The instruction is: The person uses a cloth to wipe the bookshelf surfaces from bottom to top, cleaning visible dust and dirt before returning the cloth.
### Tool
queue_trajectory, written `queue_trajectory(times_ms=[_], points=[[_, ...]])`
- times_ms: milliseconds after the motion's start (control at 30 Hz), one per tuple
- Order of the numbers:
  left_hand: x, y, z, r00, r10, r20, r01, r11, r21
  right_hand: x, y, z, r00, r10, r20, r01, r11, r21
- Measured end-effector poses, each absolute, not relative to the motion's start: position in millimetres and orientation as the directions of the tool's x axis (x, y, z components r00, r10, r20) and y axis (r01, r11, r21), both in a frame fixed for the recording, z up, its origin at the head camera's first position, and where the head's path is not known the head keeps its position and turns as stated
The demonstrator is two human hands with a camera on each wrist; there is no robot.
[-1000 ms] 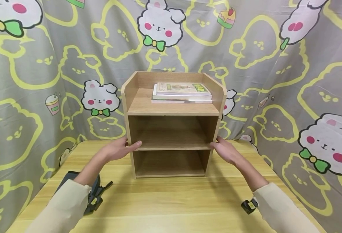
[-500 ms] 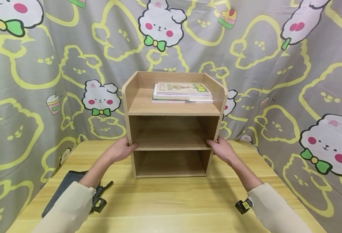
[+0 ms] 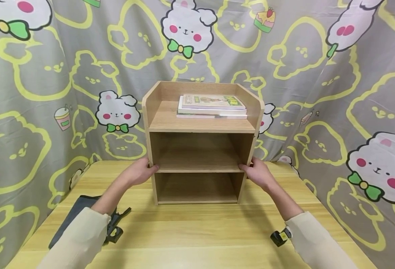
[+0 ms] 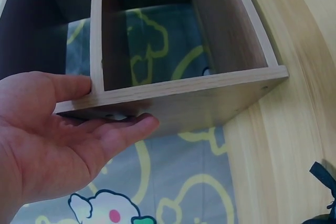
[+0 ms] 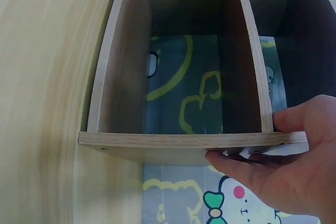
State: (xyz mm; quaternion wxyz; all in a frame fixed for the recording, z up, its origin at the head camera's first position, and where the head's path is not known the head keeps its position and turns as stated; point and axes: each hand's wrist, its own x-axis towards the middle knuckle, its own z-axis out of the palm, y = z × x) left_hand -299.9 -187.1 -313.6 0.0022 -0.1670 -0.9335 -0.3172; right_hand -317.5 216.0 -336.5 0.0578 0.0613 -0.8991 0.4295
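Note:
A light wood desktop shelf [image 3: 202, 131] with three levels stands upright on the table, facing me. My left hand [image 3: 138, 172] grips its left side panel [image 4: 173, 90], thumb inside above the middle board and fingers against the outer face. Mirroring that, my right hand [image 3: 259, 173] holds the right side panel [image 5: 157, 140], its thumb on the inner side at the same board. On the top level lies a stack of books [image 3: 212, 107], flat and toward the right. Some outer fingers are hidden behind the panels in the head view.
A dark grey pouch [image 3: 73, 215] lies on the wooden table [image 3: 190, 235] at the left, partly under my left forearm. A black strap [image 3: 125, 213] is near it. Behind and on both sides hangs a patterned curtain [image 3: 93, 80]. Black wrist camera [image 3: 279, 237] hangs under my right sleeve.
Both thumbs have moved onto the inner side of the panels, and the hands now grip the shelf more closely. The shelf and books show hardly any movement.

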Motion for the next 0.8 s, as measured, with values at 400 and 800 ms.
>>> queue_trajectory(times_ms=[400,800], points=[[-300.0,-190.6,-314.1,-0.943,0.316,0.102,0.315,0.752,0.579,-320.1,219.6,-337.2,-0.986,-0.069,0.15,-0.161,0.601,-0.783],[-286.9,-233.9,-316.8,-0.895,0.3,-0.33,0.172,0.915,0.364,-319.8,217.9,-336.2,-0.986,-0.056,0.16,-0.161,0.604,-0.781]])
